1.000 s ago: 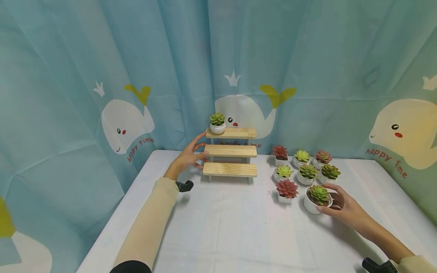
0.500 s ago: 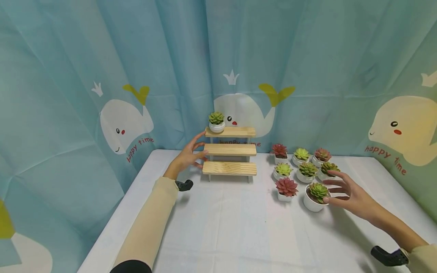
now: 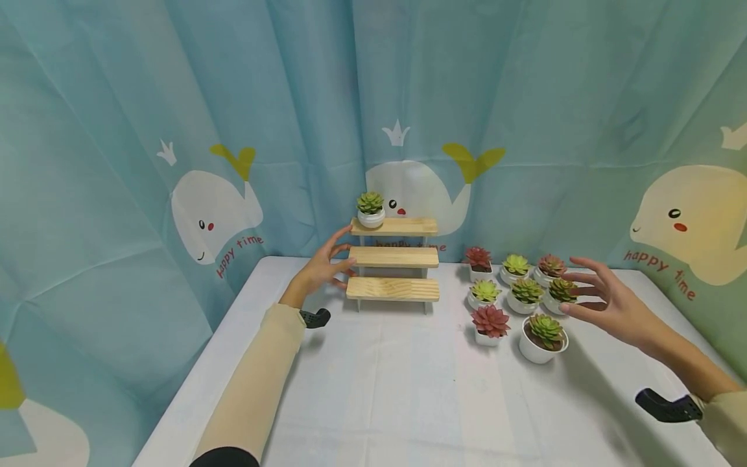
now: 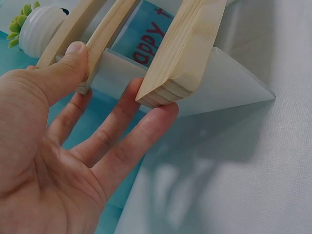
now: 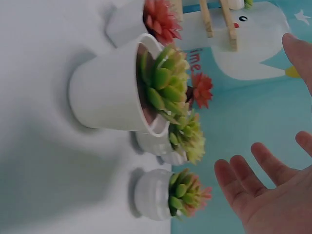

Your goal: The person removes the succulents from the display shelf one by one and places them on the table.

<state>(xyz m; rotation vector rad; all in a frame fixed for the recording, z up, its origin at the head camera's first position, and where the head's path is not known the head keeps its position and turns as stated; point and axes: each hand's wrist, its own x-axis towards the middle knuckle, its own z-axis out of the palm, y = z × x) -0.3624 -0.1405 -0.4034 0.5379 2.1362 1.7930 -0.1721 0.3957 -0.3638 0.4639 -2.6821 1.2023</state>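
Landmark: three-step wooden shelf [image 3: 394,263] at back of desk [image 3: 373,402].

Left of shelf: left hand [image 3: 323,264] against its left end, thumb on middle step, fingers [image 4: 146,127] straight under lowest step; grip relaxed, not clenched.

On shelf, top step, left end: small green succulent pot [image 3: 371,210].

Right of shelf: cluster of potted succulents, large white pot [image 3: 543,338] nearest front.

Further right, above cluster: right hand [image 3: 613,301], fingers spread, grip released, clear of large white pot.
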